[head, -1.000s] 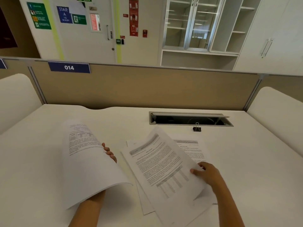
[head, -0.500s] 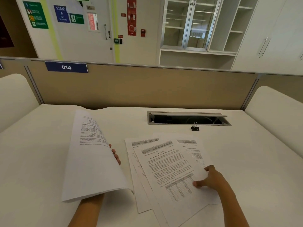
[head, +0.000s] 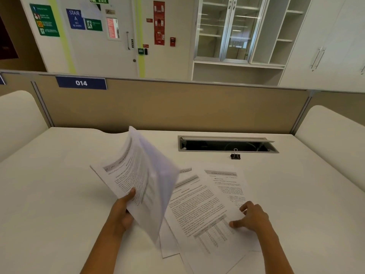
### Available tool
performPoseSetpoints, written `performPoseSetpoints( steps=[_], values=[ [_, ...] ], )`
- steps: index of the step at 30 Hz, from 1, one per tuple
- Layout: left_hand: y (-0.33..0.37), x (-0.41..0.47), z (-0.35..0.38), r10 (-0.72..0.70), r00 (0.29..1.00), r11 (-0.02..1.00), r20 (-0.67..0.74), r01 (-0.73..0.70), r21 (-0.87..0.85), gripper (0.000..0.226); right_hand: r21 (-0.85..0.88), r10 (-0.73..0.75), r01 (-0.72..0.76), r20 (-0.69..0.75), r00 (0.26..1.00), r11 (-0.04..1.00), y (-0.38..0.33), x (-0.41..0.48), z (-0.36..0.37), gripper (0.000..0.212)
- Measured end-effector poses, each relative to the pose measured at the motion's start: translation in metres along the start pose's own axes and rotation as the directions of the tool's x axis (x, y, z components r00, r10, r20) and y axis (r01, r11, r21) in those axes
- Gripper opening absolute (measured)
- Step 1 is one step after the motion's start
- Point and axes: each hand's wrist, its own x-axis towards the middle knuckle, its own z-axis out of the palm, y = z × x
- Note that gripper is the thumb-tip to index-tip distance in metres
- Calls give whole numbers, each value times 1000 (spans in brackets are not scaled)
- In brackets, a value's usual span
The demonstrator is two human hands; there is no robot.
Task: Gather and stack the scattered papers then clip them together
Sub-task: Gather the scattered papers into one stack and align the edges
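A blurred sheaf of papers [head: 138, 180] is gripped, tilted above the table [head: 59, 194], by the left hand [head: 123, 210]; overlapping sheets [head: 207, 210] (three or so) are pressed flat by the right hand [head: 251, 217]. A binder clip [head: 235, 155] stands farther off.

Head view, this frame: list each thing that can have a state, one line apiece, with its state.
left hand: gripping a bundle of papers.
held papers: lifted off the desk, tilted, blurred.
right hand: fingertips pressing the top loose sheet.
loose sheets: flat on the desk, fanned, overlapping, not squared.
binder clip: on the desk by the cable tray, unused.
cable tray: lid open.
glass cabinet doors: closed.
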Motion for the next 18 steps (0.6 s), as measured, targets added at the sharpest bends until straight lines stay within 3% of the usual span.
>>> performPoseSetpoints(
  steps=[3,4,8,14,18],
  values=[
    [2,-4,3,-13,998,999,69,16,-42,24,26,14,-15,40,999,1000,-5,-1,0,67],
    [2,-1,1,-33,999,999,18,34,-37,24,22,18,-19,37,999,1000,-5,0,0,69],
    [3,-4,8,-67,997,997,29,68,-27,25,7,43,-44,38,998,999,-6,0,-1,69],
    [3,-3,1,-17,1000,997,14,18,-69,34,-58,45,-43,36,998,997,-3,-8,0,66],
    [3,-5,-1,7,1000,996,19,-6,-91,33,36,-2,-1,63,998,999,-1,-11,-1,50]
  ],
)
